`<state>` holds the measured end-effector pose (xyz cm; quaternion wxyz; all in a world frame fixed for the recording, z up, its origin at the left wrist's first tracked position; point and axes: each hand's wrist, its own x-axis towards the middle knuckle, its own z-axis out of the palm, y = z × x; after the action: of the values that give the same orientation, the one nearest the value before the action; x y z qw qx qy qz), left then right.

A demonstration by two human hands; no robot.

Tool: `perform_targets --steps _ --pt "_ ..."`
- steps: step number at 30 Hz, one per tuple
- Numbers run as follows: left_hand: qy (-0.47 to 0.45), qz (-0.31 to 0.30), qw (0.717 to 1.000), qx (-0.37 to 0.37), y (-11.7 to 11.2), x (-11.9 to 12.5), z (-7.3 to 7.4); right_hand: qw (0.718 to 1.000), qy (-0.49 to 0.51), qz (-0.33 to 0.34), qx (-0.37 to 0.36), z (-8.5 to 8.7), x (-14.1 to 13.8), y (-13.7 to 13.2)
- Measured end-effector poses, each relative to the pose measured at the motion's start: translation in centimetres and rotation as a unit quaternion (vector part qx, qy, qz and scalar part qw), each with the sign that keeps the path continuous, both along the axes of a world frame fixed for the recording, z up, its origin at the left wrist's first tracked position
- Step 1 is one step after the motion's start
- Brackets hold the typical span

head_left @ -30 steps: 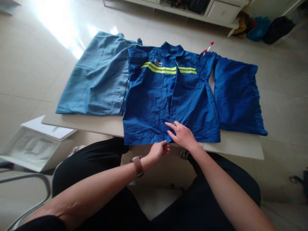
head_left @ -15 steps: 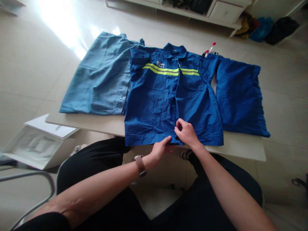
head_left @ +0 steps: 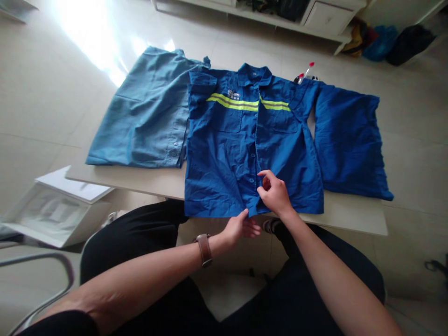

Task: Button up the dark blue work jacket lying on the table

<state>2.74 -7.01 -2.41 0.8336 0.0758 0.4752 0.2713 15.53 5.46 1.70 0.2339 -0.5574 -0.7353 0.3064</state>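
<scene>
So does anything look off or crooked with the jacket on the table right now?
Slightly. The jacket is gaping at the bottom of its front, where the right hand and left hand pinch the hem. Its hem hangs past the table edge. Nothing looks torn or spilled.

Domestic room, likely a living area: glossy pale floor tiles (head_left: 52,107), low white cabinet (head_left: 315,18), bags (head_left: 385,39) heaped against the wall.
</scene>
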Motion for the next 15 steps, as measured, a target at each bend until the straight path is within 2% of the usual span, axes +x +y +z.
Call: perform_targets --steps 1,2,3,4,5,6,7,9,11,13,15 --pt "-0.046 -0.086 0.995 0.019 0.3 -0.3 0.7 1.0 -0.009 -0.001 -0.007 -0.1 0.1 0.1" --pt "-0.098 -0.18 0.978 0.05 0.9 -0.7 1.5 1.0 -0.014 -0.003 -0.014 -0.2 0.2 0.1" --pt "-0.15 -0.268 0.947 0.091 1.7 -1.3 2.5 1.0 -0.015 -0.004 -0.019 -0.3 0.3 0.2" --pt "-0.186 -0.326 0.917 0.135 2.6 -2.0 3.4 1.0 -0.014 -0.004 -0.024 -0.3 0.4 0.2" --pt "-0.194 -0.348 0.9 0.174 3.7 -2.7 4.2 0.999 -0.014 -0.001 -0.028 -0.3 0.5 0.2" --pt "-0.167 -0.333 0.904 0.209 4.9 -3.4 4.8 0.999 -0.019 0.002 -0.032 -0.3 0.6 0.3" --pt "-0.111 -0.287 0.921 0.238 6.1 -4.1 5.1 0.999 -0.027 0.006 -0.034 -0.4 0.7 0.3" --pt "0.051 -0.153 0.945 0.286 8.2 -5.1 4.8 0.998 -0.044 0.009 -0.036 -0.6 0.9 0.3" --pt "0.189 -0.045 0.93 0.312 9.8 -5.4 3.5 0.998 -0.047 0.008 -0.037 -0.8 1.0 0.4" --pt "0.242 -0.014 0.915 0.322 10.6 -5.0 2.0 0.999 -0.033 0.002 -0.043 -1.0 1.1 0.4" --pt "0.242 -0.033 0.91 0.334 10.7 -4.2 0.9 0.999 -0.019 0.003 -0.05 -1.3 1.1 0.4"
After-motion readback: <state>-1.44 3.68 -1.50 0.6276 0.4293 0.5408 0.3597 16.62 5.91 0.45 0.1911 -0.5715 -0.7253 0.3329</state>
